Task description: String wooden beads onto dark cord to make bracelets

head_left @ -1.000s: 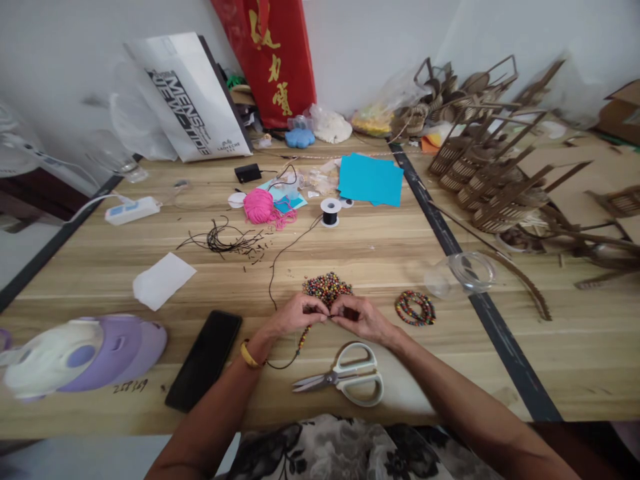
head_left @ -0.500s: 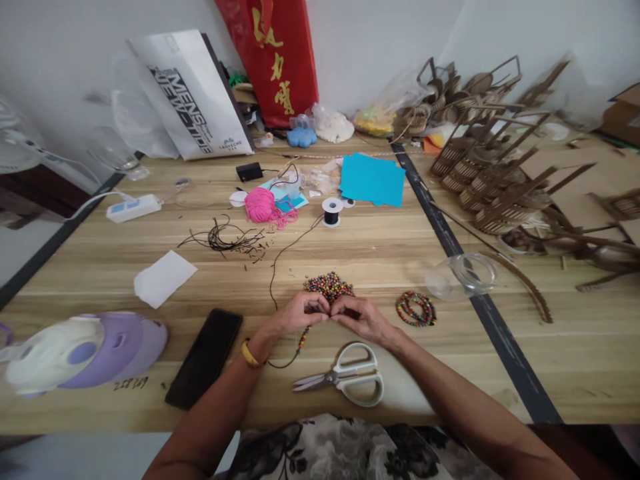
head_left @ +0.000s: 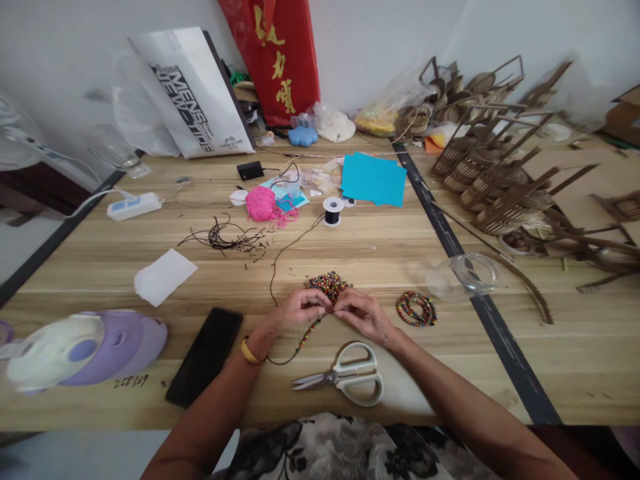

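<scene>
A black cord strung with small coloured beads (head_left: 307, 337) hangs below my hands and loops down to the left. My right hand (head_left: 366, 315) pinches the cord near its end. My left hand (head_left: 301, 309) has thumb and fingers closed at the beaded cord, close to the right fingertips; whether a loose bead is between them is too small to tell. Just beyond my fingers lies a pile of multicoloured beads (head_left: 329, 284). Its near edge is partly hidden by my hands.
Scissors (head_left: 340, 379) lie nearest my body. A coiled bead bracelet (head_left: 416, 309) is at the right, a phone (head_left: 204, 357) at the left. Farther back are a black cord spool (head_left: 332, 212), pink yarn (head_left: 261, 203), cut cord pieces (head_left: 225, 237) and small woven baskets (head_left: 493, 180).
My right fingers have shifted slightly right and up, drawing the cord out between the hands. More of the beaded stretch shows below my left hand.
</scene>
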`<action>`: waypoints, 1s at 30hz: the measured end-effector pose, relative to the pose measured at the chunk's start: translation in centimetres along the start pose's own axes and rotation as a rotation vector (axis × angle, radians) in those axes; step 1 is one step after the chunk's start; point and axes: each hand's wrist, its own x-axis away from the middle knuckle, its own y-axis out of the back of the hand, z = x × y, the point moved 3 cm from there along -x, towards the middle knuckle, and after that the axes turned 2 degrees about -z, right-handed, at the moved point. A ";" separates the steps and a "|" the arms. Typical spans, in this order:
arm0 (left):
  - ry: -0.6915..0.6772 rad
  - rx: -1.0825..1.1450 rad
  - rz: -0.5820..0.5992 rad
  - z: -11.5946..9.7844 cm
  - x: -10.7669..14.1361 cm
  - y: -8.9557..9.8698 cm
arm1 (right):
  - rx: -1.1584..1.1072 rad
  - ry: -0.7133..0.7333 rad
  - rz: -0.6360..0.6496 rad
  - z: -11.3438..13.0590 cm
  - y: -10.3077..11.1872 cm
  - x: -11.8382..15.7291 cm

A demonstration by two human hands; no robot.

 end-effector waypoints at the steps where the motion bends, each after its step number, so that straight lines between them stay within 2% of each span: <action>1: 0.007 0.003 0.002 0.0 0.0 0.0 | 0.000 0.001 0.000 0.0 0.0 0.0; 8: 0.031 0.043 0.038 0.3 -0.1 -0.2 | 0.029 -0.038 0.020 0.1 0.0 0.1; 16: 0.016 -0.017 -0.002 0.6 -0.4 -0.3 | 0.084 -0.019 0.054 0.2 -0.4 0.2; 25: 0.013 -0.059 0.010 0.3 -0.3 -0.4 | 0.099 -0.029 0.070 0.3 -0.5 0.1; 28: 0.023 -0.081 -0.014 0.4 -0.3 -0.4 | 0.092 -0.062 0.016 0.7 0.5 -0.3; 30: 0.018 -0.080 -0.030 0.6 -0.4 -0.3 | 0.098 -0.144 -0.097 0.5 1.9 -0.5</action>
